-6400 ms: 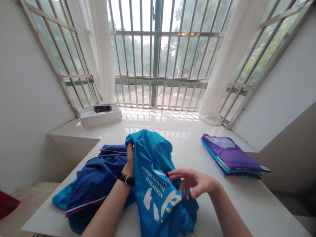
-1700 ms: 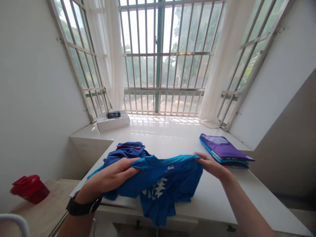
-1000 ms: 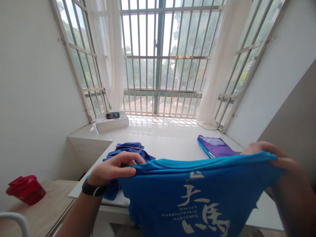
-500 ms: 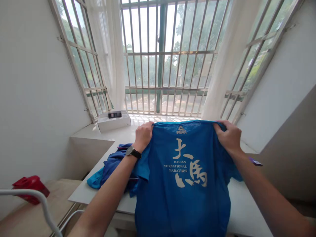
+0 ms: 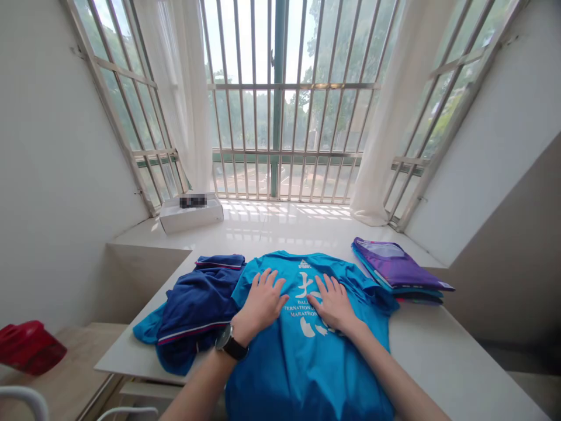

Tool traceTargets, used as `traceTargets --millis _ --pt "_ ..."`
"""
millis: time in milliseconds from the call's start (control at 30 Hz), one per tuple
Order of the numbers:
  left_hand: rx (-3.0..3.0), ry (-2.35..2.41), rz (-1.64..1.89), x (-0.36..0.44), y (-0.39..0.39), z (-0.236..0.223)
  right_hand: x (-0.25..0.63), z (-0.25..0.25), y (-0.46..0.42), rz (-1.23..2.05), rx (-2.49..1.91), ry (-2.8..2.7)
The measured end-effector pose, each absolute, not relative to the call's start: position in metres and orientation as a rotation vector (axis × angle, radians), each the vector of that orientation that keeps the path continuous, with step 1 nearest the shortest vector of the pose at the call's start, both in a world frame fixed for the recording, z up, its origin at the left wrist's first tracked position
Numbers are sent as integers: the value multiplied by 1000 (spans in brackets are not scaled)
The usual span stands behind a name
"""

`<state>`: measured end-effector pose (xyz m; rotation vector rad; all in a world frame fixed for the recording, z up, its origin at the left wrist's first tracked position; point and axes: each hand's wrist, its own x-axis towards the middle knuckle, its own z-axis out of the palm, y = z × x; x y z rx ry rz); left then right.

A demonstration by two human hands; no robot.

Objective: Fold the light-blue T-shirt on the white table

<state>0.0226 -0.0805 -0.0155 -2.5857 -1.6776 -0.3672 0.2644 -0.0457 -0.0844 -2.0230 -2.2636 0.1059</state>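
The open left hand (image 5: pixel 263 305) and right hand (image 5: pixel 335 305), gripping nothing, press the blue printed marathon T-shirt (image 5: pixel 302 374), just laid down, flat on the white table (image 5: pixel 438 356).

Left hand (image 5: pixel 262 303), right hand (image 5: pixel 333 304) — flat on a blue T-shirt (image 5: pixel 272 374).

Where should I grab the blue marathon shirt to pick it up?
Probably by the shoulders beside the collar, coming from above on the window side. The blue marathon shirt lies flat, print up, collar toward the window. The left hand and right hand rest lower on the chest, leaving that top edge free.
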Motion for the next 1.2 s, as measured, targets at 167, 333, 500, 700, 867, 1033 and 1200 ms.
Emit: traceTargets --millis 167,333,500,700,867,1033,1200 --pt "-2103 -1995 -342 -41 -104 -16 272 -82 -30 115 -1996 -2304" --pt "-1958 -2084 -254 -73 -110 -37 271 -83 -12 98 -1999 -2324" --pt "-1923 -2100 -249 -81 -109 -41 272 -83 2 99 -1991 -2338" --pt "-1879 -2152 -142 -85 -106 -32 273 -82 13 106 -1995 -2312" --pt "-1899 -2083 -271 -69 -96 -25 274 -82 15 140 -1990 -2284" --pt "-2071 -1980 -333 -48 -77 -14 277 -82 17 177 -1977 -2282" --pt "-2187 -2016 -195 -34 -57 1 278 -81 17 194 -1970 -2274"
